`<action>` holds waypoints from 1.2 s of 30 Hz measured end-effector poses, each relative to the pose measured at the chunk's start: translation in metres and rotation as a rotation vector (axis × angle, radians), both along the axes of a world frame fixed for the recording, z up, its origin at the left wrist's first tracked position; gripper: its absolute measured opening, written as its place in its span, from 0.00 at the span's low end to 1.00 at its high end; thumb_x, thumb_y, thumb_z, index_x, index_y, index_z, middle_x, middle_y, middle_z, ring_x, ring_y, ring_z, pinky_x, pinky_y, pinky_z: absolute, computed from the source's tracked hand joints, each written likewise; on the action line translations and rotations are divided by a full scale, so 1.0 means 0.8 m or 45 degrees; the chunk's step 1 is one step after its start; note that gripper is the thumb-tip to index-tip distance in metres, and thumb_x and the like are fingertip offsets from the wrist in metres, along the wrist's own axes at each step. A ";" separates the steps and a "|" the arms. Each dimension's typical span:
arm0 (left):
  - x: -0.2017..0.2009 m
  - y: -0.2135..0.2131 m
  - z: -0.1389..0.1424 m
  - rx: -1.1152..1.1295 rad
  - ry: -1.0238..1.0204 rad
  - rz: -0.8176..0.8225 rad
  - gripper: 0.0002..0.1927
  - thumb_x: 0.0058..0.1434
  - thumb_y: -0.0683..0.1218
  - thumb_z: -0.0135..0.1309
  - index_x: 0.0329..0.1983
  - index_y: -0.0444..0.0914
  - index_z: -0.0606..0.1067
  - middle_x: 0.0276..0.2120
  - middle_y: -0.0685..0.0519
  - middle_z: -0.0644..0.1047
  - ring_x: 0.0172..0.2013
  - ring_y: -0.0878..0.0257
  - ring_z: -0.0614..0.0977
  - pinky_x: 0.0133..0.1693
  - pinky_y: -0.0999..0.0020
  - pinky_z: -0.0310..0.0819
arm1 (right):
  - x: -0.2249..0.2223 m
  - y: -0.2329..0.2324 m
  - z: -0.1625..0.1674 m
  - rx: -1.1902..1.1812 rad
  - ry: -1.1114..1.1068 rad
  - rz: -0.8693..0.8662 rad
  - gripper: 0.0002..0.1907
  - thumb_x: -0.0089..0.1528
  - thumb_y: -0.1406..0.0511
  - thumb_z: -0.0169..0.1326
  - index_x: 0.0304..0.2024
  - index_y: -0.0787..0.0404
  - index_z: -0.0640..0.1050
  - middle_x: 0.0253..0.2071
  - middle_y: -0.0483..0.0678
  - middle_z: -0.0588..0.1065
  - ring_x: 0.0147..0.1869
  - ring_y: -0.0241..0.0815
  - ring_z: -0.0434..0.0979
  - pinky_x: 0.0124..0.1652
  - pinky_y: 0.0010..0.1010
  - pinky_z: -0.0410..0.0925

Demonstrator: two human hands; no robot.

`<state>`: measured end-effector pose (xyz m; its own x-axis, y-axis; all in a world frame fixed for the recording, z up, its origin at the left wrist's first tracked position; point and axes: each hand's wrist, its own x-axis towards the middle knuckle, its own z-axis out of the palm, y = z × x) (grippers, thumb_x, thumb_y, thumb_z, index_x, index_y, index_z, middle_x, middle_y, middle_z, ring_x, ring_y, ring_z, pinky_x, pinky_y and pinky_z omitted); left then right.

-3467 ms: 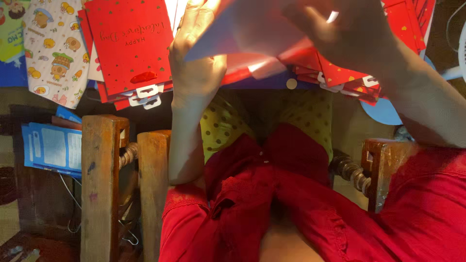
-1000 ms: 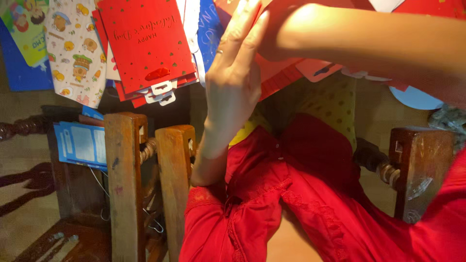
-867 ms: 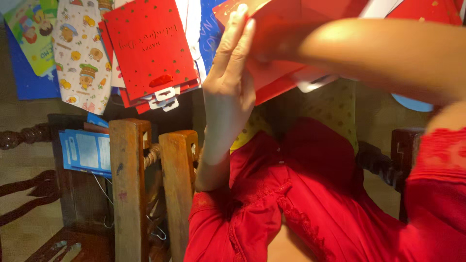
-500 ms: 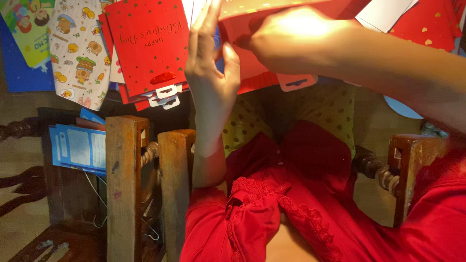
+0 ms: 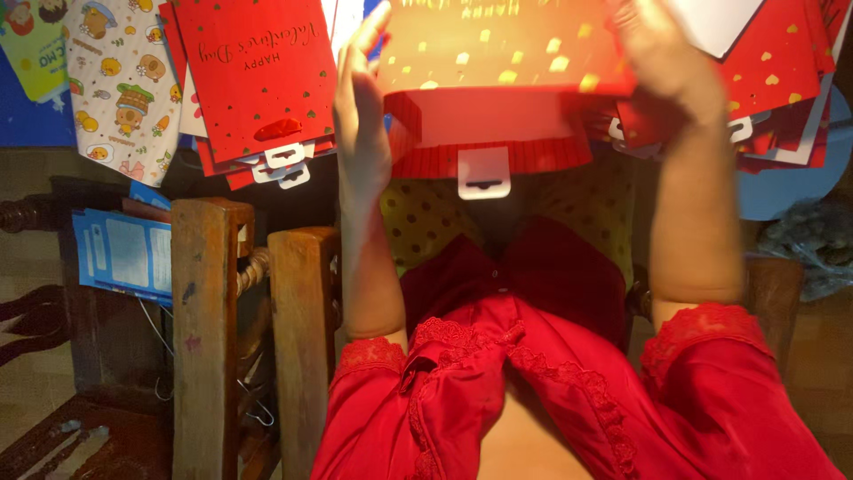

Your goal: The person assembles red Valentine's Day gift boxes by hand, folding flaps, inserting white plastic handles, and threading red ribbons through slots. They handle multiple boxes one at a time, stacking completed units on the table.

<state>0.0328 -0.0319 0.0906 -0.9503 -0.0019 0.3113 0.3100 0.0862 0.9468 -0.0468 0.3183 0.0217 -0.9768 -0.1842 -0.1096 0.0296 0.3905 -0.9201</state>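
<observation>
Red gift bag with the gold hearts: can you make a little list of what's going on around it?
Held thing: red gift bag, gold hearts, white hang tab
Left hand: flat against the bag's left side
Right hand: on the bag's right side
Beside it: more red gift bags hanging at left
Far left: cartoon-animal bag
Below: wooden chair post, person's red clothing

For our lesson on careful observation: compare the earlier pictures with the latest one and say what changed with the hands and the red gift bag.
The left hand and right hand have moved apart to either side of the red gift bag, now spread open. The hanging red packets and wooden chair stayed.
</observation>
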 end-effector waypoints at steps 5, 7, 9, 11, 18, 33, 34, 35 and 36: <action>0.006 -0.008 -0.027 0.463 -0.240 -0.079 0.44 0.70 0.72 0.41 0.78 0.40 0.56 0.75 0.48 0.59 0.67 0.53 0.72 0.69 0.51 0.68 | 0.028 -0.050 0.028 -0.462 -0.164 -0.048 0.26 0.73 0.59 0.47 0.71 0.58 0.60 0.54 0.37 0.68 0.43 0.24 0.64 0.41 0.21 0.65; -0.002 -0.008 -0.035 0.268 -0.254 -0.025 0.39 0.75 0.65 0.49 0.78 0.39 0.55 0.75 0.44 0.61 0.68 0.53 0.69 0.69 0.54 0.65 | 0.030 -0.062 0.035 -0.538 -0.163 -0.048 0.29 0.73 0.62 0.49 0.73 0.59 0.57 0.59 0.38 0.72 0.44 0.24 0.67 0.41 0.21 0.67; -0.011 -0.009 -0.042 0.208 -0.427 -0.001 0.40 0.71 0.60 0.53 0.77 0.41 0.52 0.73 0.44 0.61 0.64 0.52 0.71 0.58 0.57 0.70 | 0.027 -0.068 0.031 -0.616 -0.125 -0.014 0.31 0.74 0.66 0.52 0.75 0.59 0.55 0.55 0.42 0.72 0.40 0.26 0.67 0.36 0.21 0.64; -0.025 -0.005 -0.052 0.298 -0.535 -0.033 0.41 0.69 0.57 0.53 0.78 0.41 0.50 0.71 0.42 0.63 0.63 0.51 0.72 0.55 0.59 0.73 | 0.020 -0.066 0.024 -0.687 -0.077 0.029 0.34 0.75 0.70 0.54 0.77 0.58 0.53 0.51 0.46 0.73 0.37 0.28 0.66 0.32 0.21 0.61; -0.059 0.024 -0.092 0.106 -0.067 -0.057 0.43 0.72 0.37 0.63 0.80 0.39 0.50 0.72 0.39 0.63 0.74 0.52 0.65 0.74 0.54 0.61 | 0.014 -0.070 0.013 -0.881 -0.169 0.103 0.39 0.77 0.75 0.54 0.78 0.55 0.44 0.47 0.50 0.73 0.38 0.29 0.70 0.33 0.19 0.64; -0.073 0.004 -0.084 0.340 -0.361 -0.247 0.19 0.64 0.30 0.52 0.55 0.38 0.68 0.47 0.50 0.76 0.44 0.68 0.77 0.41 0.75 0.72 | 0.012 -0.080 0.002 -0.675 0.134 0.050 0.21 0.69 0.81 0.44 0.63 0.65 0.73 0.60 0.45 0.75 0.63 0.34 0.75 0.64 0.29 0.71; -0.073 0.003 -0.089 0.324 -0.262 -0.252 0.19 0.61 0.28 0.49 0.52 0.38 0.70 0.50 0.53 0.75 0.48 0.69 0.79 0.43 0.76 0.73 | 0.012 -0.079 0.000 -0.660 0.140 0.051 0.23 0.67 0.81 0.42 0.62 0.65 0.73 0.60 0.45 0.75 0.62 0.34 0.75 0.64 0.28 0.71; -0.072 0.003 -0.093 0.312 -0.230 -0.216 0.16 0.63 0.28 0.51 0.50 0.37 0.71 0.48 0.53 0.76 0.49 0.68 0.79 0.47 0.74 0.74 | 0.012 -0.077 -0.002 -0.643 0.145 0.050 0.24 0.65 0.81 0.41 0.61 0.66 0.74 0.60 0.45 0.75 0.62 0.34 0.75 0.63 0.27 0.71; -0.072 0.005 -0.097 0.301 -0.197 -0.180 0.14 0.65 0.28 0.54 0.48 0.37 0.72 0.47 0.53 0.77 0.49 0.67 0.80 0.51 0.72 0.76 | 0.011 -0.076 -0.003 -0.626 0.152 0.050 0.25 0.63 0.81 0.40 0.60 0.66 0.75 0.60 0.45 0.75 0.61 0.34 0.75 0.63 0.26 0.70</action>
<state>-0.0245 -0.0282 0.0131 -0.9824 0.0786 0.1696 0.1539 -0.1753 0.9724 -0.0376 0.2576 0.0194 -0.9685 -0.2226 0.1115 -0.0931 -0.0913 -0.9915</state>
